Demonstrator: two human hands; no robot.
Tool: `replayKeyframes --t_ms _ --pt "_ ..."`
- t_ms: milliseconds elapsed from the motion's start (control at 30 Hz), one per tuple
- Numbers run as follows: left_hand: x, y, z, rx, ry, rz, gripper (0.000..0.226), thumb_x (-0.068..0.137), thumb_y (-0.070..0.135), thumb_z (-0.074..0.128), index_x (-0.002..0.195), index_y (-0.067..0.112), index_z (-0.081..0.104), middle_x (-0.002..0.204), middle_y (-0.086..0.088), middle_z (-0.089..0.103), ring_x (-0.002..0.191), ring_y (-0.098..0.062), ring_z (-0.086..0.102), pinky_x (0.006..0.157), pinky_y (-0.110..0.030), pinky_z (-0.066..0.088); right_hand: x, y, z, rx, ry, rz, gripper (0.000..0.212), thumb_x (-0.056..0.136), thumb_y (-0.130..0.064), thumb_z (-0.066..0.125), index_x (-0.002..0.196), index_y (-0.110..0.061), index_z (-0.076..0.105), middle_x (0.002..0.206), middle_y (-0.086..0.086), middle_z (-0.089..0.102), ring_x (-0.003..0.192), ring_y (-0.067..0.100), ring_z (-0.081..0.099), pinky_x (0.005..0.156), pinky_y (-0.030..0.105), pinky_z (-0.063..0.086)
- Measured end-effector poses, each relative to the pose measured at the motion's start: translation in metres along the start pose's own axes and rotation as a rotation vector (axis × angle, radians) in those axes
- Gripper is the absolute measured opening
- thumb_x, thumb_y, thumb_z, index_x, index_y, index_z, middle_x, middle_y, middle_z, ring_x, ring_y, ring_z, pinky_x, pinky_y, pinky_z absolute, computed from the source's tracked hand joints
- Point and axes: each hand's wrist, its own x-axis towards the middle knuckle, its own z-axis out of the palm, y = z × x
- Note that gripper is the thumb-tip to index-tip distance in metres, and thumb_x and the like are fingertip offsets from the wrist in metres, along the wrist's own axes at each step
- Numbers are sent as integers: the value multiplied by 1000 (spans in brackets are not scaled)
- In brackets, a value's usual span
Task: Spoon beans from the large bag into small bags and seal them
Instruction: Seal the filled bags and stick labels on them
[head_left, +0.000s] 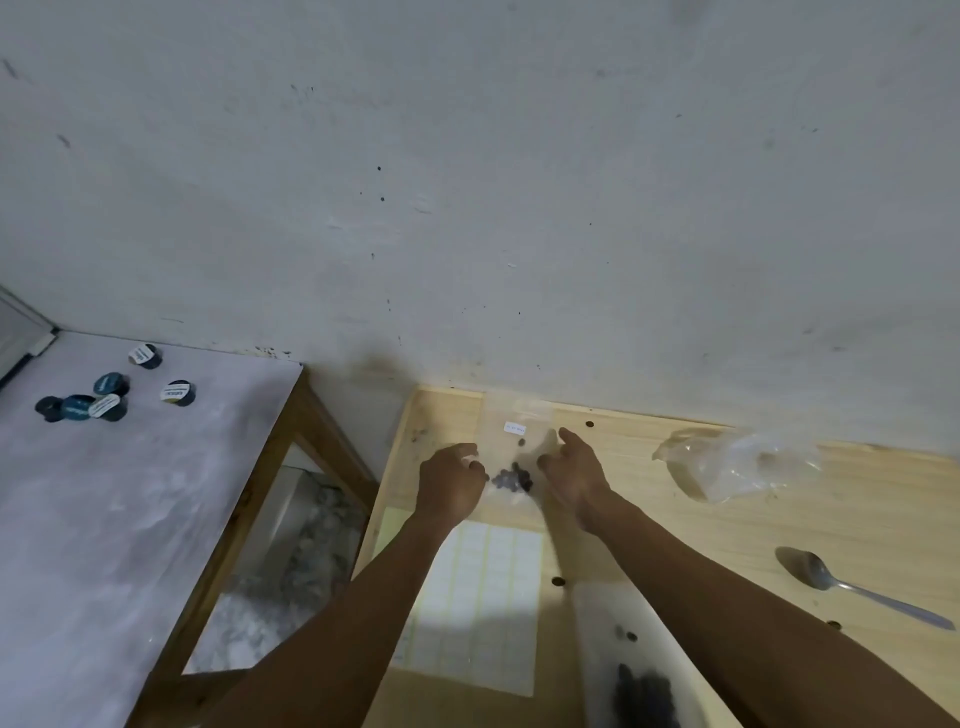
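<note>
A small clear bag (514, 441) with a white label lies flat on the wooden table (649, 519) near the wall, with a clump of dark beans (511, 479) inside. My left hand (452, 483) pinches its left edge with curled fingers. My right hand (574, 475) presses on its right edge, index finger stretched forward. The large bag (641, 691) with dark beans lies at the bottom, partly under my right forearm. A metal spoon (852, 584) rests on the table to the right.
A crumpled clear plastic bag (737, 467) lies at the back right. A sheet of white labels (480, 608) lies beneath my arms. Left of the table stands a second surface with several dark round capsules (104, 392). A grey wall runs behind.
</note>
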Motion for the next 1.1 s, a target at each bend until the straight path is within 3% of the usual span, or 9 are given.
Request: replayKeyframes --t_ms 133,267,367,467,600,733,833,967,1100 --pt "-15 -8 4 10 33 112 28 94 14 53 118 21 66 119 -3 63 98 -15 60 85 -19 43 -13 17 -18 -131 40 -72 53 95 -10 52 146 -13 40 140 13 51 116 27 56 89 27 43" --pt "-52 -10 15 -139 -221 80 15 96 20 54 108 23 63 92 -4 68 74 -20 66 65 -31 53 -36 46 -53 -354 22 -100 38 93 -16 57 130 -11 56 110 7 62 96 19 58 80 25 41" --pt "-84 -9 30 -103 -455 41 19 95 33 58 110 20 57 99 -9 68 69 -14 64 59 -26 48 -54 73 -77 -519 23 -60 30 90 -20 61 119 -11 59 94 4 61 85 20 58 76 31 47" --pt "-109 -13 54 -46 -557 27 31 93 39 61 113 19 51 106 -6 64 74 -15 62 57 -24 49 -73 99 -89 -644 33 16 36 91 -31 63 120 -12 57 99 3 60 94 23 60 80 32 46" --pt "-128 -17 77 29 -469 31 31 92 37 60 117 22 49 99 1 63 86 -23 65 76 -34 54 -96 127 -91 -577 40 71 53 89 -41 66 131 -11 53 122 10 62 111 26 59 89 32 45" --pt "-142 -14 87 -23 -360 42 22 94 24 57 115 22 49 80 9 57 66 -13 58 61 -27 47 -111 135 -88 -466 111 26 40 87 -32 68 122 -13 60 101 6 68 98 24 62 78 29 45" --pt "-149 -15 87 -90 -292 42 20 95 21 56 114 20 50 81 5 57 64 -13 55 55 -23 42 -115 134 -86 -287 164 -12 20 86 -26 69 100 -13 63 82 4 66 76 20 62 65 29 44" --pt "-155 -15 79 -359 -218 -47 11 97 24 56 108 21 56 95 4 61 78 -14 60 64 -23 46 -118 118 -89 129 -23 59 18 94 -16 63 80 -5 59 70 7 55 58 18 50 56 29 42" --pt "-158 -22 58 -513 -145 -4 21 97 29 55 81 16 55 79 -10 55 76 -19 54 71 -31 41 -117 95 -73 251 -193 48 26 95 -21 63 77 -9 49 71 10 41 64 22 40 57 31 38"
